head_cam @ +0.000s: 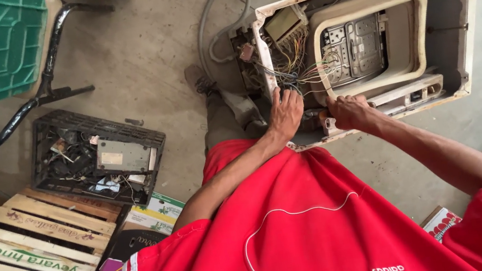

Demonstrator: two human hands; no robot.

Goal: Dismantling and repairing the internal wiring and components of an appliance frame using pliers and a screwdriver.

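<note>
A cream-white appliance casing lies open on the concrete floor, showing a control panel frame, a circuit board and a bundle of coloured wires. My left hand rests on the casing's near edge beside the wires, fingers spread and pointing into them. My right hand presses on the near rim by a small bracket, fingers curled over it. Whether either hand grips a part is hidden. A grey hose loops from the casing's left side.
A black crate of parts and a grey box sits to the left. A green crate stands at the top left on a black metal frame. A wooden slat crate and cardboard boxes lie near my left side.
</note>
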